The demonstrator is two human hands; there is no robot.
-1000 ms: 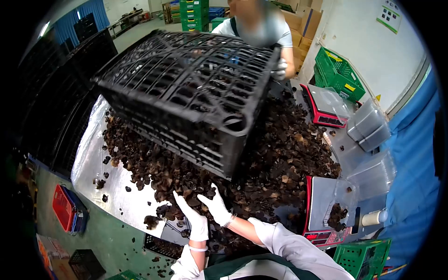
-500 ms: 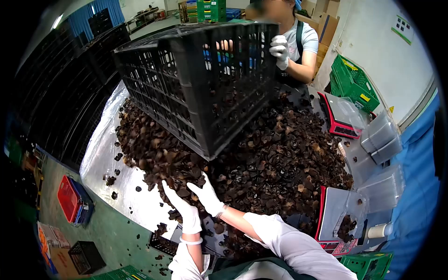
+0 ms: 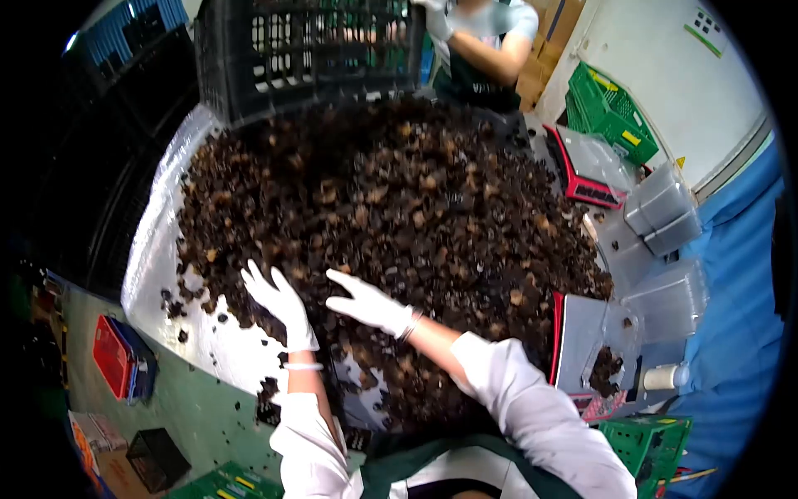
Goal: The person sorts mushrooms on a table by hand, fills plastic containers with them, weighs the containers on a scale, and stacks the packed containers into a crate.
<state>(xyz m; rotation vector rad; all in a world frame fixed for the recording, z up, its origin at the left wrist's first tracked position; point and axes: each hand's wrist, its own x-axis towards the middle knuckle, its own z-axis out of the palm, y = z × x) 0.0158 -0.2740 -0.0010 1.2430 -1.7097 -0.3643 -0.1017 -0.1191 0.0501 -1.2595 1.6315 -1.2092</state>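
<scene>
A wide heap of dark brown, curled pieces (image 3: 391, 216), which look like wood ear mushrooms, covers the middle of the metal table (image 3: 241, 345). At the heap's near left edge is my left hand (image 3: 281, 306), white-gloved, its fingers spread. My right hand (image 3: 368, 306), gloved too, lies just right of it over the near part of the heap, fingers stretched and apart. Neither hand grips anything. Behind the heap a black slatted crate (image 3: 312, 58) is tipped up, and a co-worker's gloved hand (image 3: 434, 18) holds its upper right side.
Two scales, a near one (image 3: 573, 337) and a far one (image 3: 582, 179), stand along the right side. Clear plastic boxes (image 3: 665, 208) are stacked beside them. Green crates (image 3: 615, 116) sit by the wall. A red basket (image 3: 114, 356) is on the floor at left.
The black crate has moved back and up, away from my hands, uncovering more of the heap. My hands have moved apart a little, and the left one has shifted left.
</scene>
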